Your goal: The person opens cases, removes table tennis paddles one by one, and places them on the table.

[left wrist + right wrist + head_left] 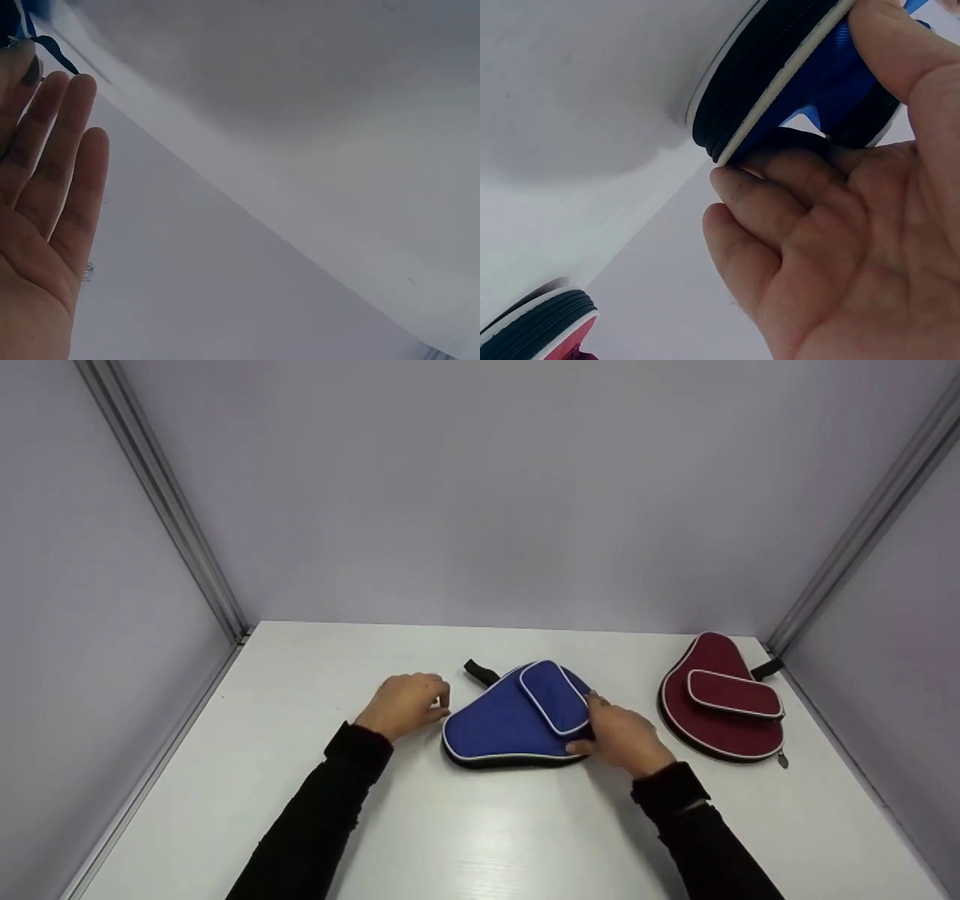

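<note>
Evidently to steady it, the right hand (pixel 624 736) grips the pocketed end of a blue case (pixel 487 727) lying on the white table (pixel 450 840). Near its opposite end, the left hand (pixel 405 705), fingers loosely curved, apparently holds nothing.

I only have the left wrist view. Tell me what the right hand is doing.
Observer: The right hand grips the right side of the blue case.
Operator: Report any other case.
Observer: A red case lies to the right of the blue one.
Operator: Now give me the blue one's pocket.
Observer: The pocket, edged in white, sits on its upper face, next to the right hand.
</note>
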The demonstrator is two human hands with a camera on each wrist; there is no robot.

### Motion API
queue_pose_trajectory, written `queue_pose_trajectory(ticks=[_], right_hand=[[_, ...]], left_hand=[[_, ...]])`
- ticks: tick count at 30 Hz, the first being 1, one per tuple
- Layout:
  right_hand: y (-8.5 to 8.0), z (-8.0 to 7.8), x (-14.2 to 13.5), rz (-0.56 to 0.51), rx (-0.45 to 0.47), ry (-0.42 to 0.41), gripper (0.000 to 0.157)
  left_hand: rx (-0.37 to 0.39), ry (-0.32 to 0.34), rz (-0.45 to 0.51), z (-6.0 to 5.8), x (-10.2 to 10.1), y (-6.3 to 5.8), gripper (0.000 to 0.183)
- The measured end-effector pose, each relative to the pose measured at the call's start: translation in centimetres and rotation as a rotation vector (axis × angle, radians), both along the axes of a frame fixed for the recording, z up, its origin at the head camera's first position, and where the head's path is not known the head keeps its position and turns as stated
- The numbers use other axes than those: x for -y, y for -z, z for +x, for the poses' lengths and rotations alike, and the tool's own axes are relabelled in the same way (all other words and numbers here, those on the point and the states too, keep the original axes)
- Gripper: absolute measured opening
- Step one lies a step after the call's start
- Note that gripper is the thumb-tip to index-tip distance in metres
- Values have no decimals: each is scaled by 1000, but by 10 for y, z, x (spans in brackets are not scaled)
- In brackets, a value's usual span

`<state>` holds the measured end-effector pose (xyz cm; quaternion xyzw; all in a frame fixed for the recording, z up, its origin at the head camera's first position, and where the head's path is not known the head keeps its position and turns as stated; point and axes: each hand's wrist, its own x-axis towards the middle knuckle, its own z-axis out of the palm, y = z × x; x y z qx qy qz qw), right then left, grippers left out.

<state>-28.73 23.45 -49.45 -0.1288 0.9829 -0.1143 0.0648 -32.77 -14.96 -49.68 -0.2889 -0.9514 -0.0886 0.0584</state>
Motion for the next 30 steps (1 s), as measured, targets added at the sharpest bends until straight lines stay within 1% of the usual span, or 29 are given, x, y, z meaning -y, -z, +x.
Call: queue_pose_trajectory(ticks=[2,4,6,8,10,12,14,16,18,21,25,27,30], right_hand=[[-1,-1,1,-2,0,-10,111],[-3,-4,1,-10,-8,-14,111],[-7,-6,0,-17,-25,-15,111],[-9,-6,-4,-14,-38,-13,111],[-9,-4,-8,-11,-29,-11,112],[-8,-2,-12,-11,-14,-7,113],[-7,-1,-15,-16,-7,-9,113],[-7,-3,-17,-34,-20,-9,113],[-7,-4,-17,-46,-46,-5,112],[-4,-4,-17,-29,-77,7,108],[1,-3,-13,26,-144,19,96],[1,-3,-11,36,-199,22,86],[-1,-4,-9,33,-271,21,74]], left_hand=[[2,-39,16,4,-3,-4,9],[-4,-62,41,9,-10,-10,11],[-10,-48,66,16,-21,-17,16],[14,0,69,25,-35,-21,26],[71,58,39,37,-49,-23,42],[130,95,-9,48,-60,-22,61],[164,96,-64,55,-69,-21,77],[151,71,-109,58,-74,-21,86],[113,47,-138,59,-79,-20,88],[69,34,-162,62,-84,-18,82],[36,15,-185,70,-87,-17,75],[11,1,-174,72,-87,-17,72],[-6,-13,-121,75,-88,-17,68]])
